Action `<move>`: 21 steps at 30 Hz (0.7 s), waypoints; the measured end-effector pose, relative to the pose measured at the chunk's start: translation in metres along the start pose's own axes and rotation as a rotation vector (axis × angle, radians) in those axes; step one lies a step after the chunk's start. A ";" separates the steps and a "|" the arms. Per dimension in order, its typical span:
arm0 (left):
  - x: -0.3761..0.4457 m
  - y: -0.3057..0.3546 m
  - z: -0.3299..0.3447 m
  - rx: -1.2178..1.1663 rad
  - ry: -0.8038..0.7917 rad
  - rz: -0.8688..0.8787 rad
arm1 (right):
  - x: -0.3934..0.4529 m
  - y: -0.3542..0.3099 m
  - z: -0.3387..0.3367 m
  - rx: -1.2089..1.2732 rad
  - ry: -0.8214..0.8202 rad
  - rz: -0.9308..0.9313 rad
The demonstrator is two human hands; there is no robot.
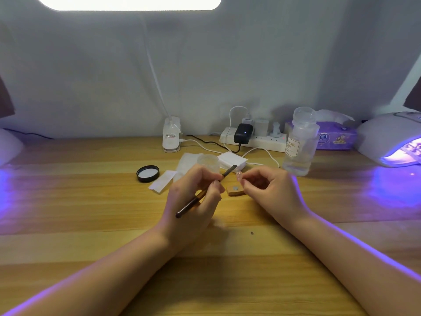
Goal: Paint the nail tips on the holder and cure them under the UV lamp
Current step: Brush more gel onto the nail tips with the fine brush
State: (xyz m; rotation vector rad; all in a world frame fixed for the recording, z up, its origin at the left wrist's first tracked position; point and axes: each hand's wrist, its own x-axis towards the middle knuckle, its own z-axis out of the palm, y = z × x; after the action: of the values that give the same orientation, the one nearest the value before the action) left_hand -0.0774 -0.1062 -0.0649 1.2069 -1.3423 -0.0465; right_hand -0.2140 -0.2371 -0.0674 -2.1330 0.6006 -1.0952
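Both hands (230, 190) mid-table, jar lid (147, 173) left, glowing UV lamp (391, 139) right.

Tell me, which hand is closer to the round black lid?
Left. The left hand, holding the dark brush, is just right of the round black lid; the right hand sits farther right.

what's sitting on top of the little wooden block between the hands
A small round grey disc lies flat on the wooden block. The right hand pinches a nail tip above it, apart from it. The block's left end is hidden behind the left hand.
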 end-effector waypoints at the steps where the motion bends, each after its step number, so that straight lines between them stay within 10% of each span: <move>1: 0.000 0.000 0.000 0.001 -0.012 0.011 | 0.000 0.000 0.000 -0.008 0.005 -0.008; 21: -0.002 0.004 -0.005 -0.005 -0.035 0.049 | 0.000 0.001 0.001 -0.013 0.054 -0.048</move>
State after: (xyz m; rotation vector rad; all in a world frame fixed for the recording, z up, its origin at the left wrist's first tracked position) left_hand -0.0769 -0.1003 -0.0625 1.1733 -1.4013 -0.0366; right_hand -0.2129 -0.2374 -0.0682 -2.1448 0.5861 -1.1813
